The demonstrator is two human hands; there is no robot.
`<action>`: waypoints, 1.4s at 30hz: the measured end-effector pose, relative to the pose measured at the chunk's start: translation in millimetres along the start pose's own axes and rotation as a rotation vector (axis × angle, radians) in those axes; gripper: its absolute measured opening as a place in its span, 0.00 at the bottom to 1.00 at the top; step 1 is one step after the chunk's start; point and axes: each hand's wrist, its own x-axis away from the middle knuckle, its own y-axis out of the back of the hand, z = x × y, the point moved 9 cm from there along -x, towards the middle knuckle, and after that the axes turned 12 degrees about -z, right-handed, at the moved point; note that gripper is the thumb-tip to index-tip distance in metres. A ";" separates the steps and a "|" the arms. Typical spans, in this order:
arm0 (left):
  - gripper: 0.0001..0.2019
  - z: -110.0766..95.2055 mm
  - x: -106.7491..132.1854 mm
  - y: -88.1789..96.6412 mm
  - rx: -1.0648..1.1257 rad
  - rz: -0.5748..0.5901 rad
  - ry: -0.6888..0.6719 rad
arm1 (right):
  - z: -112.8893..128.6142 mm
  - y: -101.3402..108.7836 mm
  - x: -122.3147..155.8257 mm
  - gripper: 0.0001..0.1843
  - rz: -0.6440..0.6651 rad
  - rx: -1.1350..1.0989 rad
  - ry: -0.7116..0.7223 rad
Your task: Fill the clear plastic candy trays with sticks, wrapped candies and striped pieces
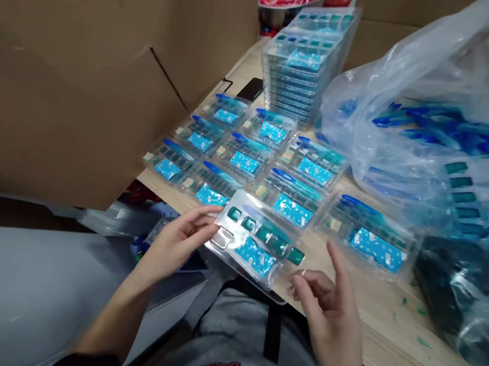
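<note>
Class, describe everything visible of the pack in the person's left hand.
The clear pack, shiny like plastic, shows a row of dark green rectangles above a blue packet with pale spots. It's held roughly face up at the wooden table's near edge, before similar packs. The left hand grips its left side; whether the nearby right hand touches it is unclear.

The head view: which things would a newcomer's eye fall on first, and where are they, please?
Probably first the bright blue, dotted rectangles in the clear packs laid in rows across the wooden table, with one more clear case at the near edge in the left hand. Next come the tall stack of similar packs behind the rows and the bulging plastic bag of blue pieces at right.
</note>
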 end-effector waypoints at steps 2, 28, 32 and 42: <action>0.17 13.3 0.2 5.7 -0.182 -0.017 -0.056 | -6.9 -8.3 3.5 0.29 0.030 0.169 0.035; 0.19 -55.9 -15.3 -63.6 -0.847 0.111 -0.853 | -15.8 4.4 10.9 0.26 0.214 0.312 0.100; 0.12 -119.1 -12.4 -163.5 -0.611 0.310 -1.093 | 2.1 38.1 3.0 0.28 0.088 0.329 0.113; 0.40 -120.2 4.1 -420.0 -0.849 0.669 -1.061 | -5.2 86.0 -7.1 0.24 -0.066 0.332 0.063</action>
